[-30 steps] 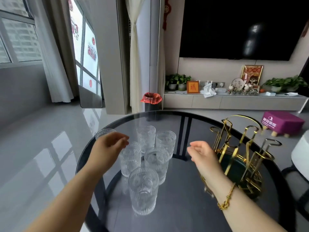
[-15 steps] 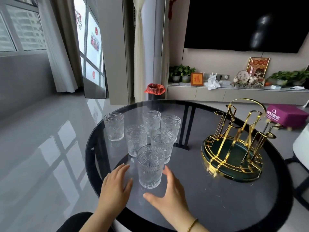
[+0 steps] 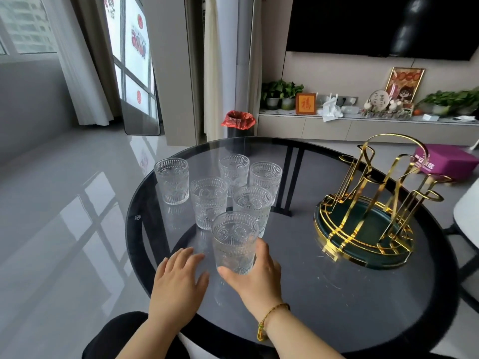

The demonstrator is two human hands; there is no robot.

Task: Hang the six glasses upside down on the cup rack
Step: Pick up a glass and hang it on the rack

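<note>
Several clear embossed glasses stand upright in a cluster on the round dark glass table. My right hand wraps the base of the nearest glass, thumb at its lower left and fingers on its right side. My left hand lies flat on the table just left of that glass, fingers spread, holding nothing. Other glasses stand behind it, one in the middle and one apart at the far left. The gold cup rack with a dark green tray stands at the right, its prongs bare.
A white chair touches the table's right edge. Beyond the table are a bin with a red liner, a purple stool and a low TV cabinet. My dark-clothed lap is at the near edge.
Both hands came down from above the glasses to the near table edge. The right hand has closed around the nearest glass; the left hand stays flat beside it.
</note>
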